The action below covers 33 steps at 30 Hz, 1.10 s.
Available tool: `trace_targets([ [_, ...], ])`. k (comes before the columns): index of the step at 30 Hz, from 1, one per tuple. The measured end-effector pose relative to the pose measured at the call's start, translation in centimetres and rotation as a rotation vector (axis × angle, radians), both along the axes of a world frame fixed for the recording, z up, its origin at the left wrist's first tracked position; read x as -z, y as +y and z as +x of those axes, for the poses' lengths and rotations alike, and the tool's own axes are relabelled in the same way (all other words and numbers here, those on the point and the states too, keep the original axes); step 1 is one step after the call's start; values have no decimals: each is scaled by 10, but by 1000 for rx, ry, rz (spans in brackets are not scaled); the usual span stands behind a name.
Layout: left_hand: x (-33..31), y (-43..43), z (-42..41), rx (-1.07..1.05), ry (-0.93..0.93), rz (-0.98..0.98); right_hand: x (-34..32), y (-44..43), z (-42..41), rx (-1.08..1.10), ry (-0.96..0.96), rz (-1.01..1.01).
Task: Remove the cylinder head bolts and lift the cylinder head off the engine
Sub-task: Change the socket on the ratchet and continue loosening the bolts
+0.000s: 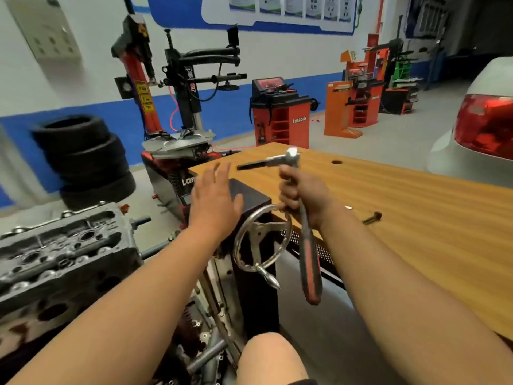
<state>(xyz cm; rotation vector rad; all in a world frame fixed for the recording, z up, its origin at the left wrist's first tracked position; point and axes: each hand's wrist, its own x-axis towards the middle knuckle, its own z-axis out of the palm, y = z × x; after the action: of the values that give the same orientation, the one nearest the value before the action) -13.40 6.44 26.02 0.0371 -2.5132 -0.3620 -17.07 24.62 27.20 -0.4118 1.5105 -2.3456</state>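
L hand [215,195] open w/ fingers spread, empty, R hand [301,194] gripping ratchet wrench [304,232] mid-shaft

The right hand [301,197] grips a ratchet wrench [306,240] above the wooden table's [433,223] near edge, its extension pointing left. The left hand [215,201] hovers open left of the table. A loose bolt [372,218] lies on the table; the cylinder head [63,245] sits far left of it.

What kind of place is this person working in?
Most likely a car repair workshop or training garage: a tyre changer beside stacked tyres, an orange wheel balancer, and a stripped engine by the workbench.
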Motion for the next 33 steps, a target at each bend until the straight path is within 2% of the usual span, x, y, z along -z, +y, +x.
trace_targets([
  [2, -16, -39, 16, -40, 41, 44, -21, -55, 17, -137, 151, 209],
  [5, -37, -104, 51, -101, -26, 173, -54, -128, 41, -250, 447, 463],
  [8, -51, -162, 89, -205, -154, 108, -86, -188, 61, -168, 828, 826],
  [12, -71, -212, 127, -175, -244, 120, -111, -255, 83, -71, 1103, 943],
  [16, -73, -238, 138, -112, -369, 125, -115, -295, 85, -36, 1196, 1087],
  [19, -61, -245, 135, -128, -329, 210, -110, -311, 83, -39, 1202, 1178],
  [27, -28, -264, 136, -165, -317, 188, -82, -337, 83, -107, 1233, 1365],
  [33, -14, -273, 132, -113, -270, 333, -77, -345, 84, -98, 1244, 1402],
])
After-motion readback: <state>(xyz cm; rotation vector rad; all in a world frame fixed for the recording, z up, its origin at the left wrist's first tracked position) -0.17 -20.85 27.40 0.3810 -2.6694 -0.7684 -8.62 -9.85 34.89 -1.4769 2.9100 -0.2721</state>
